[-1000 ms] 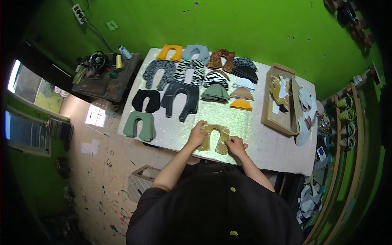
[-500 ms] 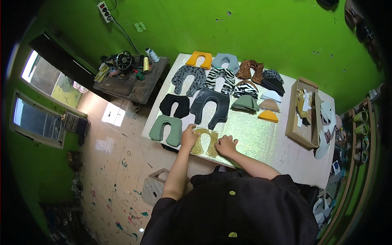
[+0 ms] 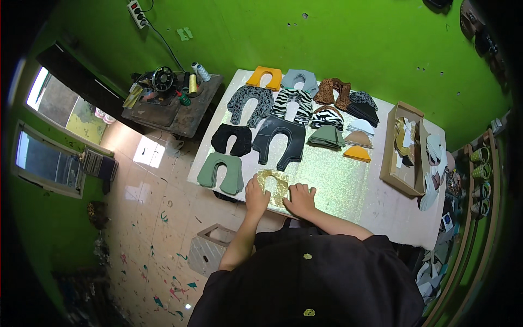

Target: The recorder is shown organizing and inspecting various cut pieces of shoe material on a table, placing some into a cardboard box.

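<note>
A gold glittery horseshoe-shaped cut piece [image 3: 279, 182] lies near the table's front edge, its cut-out towards me. My left hand [image 3: 256, 196] rests flat over its left leg, fingers stretched out and covering much of that leg. My right hand [image 3: 300, 200] is at the right leg, fingers apart, the thumb side touching the piece's edge. Neither hand grips anything. Left of my hands is a stack of green horseshoe pieces [image 3: 230, 175]. Beyond the gold piece lies a black horseshoe piece [image 3: 279, 133] with pale edge lines, and a shiny gold sheet [image 3: 329, 182] spreads to the right.
Zebra [image 3: 292, 98], yellow [image 3: 265, 78] and fuzzy black [image 3: 232, 131] horseshoe pieces sit farther back. Folded green pieces [image 3: 326, 137] lie right of centre. A cardboard box [image 3: 388, 171] holds scraps. At the left stands a sewing machine [image 3: 163, 80]; a stool [image 3: 207, 252] is below the table.
My left hand has slid right and nearer, now lying over the gold piece's left leg instead of at its upper left corner. My right hand has shifted slightly left and nearer, its fingers more spread.
</note>
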The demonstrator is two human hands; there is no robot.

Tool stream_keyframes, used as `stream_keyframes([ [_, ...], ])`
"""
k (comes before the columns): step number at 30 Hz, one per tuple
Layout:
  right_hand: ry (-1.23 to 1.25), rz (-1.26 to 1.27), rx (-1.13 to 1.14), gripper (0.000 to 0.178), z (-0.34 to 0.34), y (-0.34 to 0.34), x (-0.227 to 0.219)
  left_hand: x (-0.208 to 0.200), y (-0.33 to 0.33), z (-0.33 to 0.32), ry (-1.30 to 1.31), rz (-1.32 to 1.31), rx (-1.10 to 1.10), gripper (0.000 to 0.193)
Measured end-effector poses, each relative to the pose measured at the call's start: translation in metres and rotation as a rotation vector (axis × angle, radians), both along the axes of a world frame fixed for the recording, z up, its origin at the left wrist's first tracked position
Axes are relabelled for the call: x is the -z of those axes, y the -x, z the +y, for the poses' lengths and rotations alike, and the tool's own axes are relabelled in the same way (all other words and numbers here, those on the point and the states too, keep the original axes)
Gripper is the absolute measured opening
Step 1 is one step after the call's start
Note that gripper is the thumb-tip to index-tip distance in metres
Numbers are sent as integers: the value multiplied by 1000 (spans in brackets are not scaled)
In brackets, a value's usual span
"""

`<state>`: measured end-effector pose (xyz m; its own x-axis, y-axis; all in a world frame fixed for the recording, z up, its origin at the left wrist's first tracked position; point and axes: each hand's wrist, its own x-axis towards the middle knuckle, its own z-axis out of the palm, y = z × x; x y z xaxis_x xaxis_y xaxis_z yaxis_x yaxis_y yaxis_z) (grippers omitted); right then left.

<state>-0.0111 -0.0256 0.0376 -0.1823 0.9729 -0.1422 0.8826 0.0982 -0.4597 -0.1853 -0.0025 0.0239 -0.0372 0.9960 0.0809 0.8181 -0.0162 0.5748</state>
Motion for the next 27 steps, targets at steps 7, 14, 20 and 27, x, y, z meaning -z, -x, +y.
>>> stream_keyframes([
  [7, -46, 63, 37, 47, -7, -10, 9, 0, -4, 8, -125, 48, 67, 60],
  [14, -139, 300, 202, 47, -18, -61, -15, -21, -75, 4, -236, -9, 236, 41],
  [20, -362, 419, 459, 39, -43, -154, -41, -42, -177, -2, -240, -166, 479, 12],
  [27, -583, 323, 738, 25, -83, -280, -59, -55, -283, -29, -305, -290, 623, 31],
])
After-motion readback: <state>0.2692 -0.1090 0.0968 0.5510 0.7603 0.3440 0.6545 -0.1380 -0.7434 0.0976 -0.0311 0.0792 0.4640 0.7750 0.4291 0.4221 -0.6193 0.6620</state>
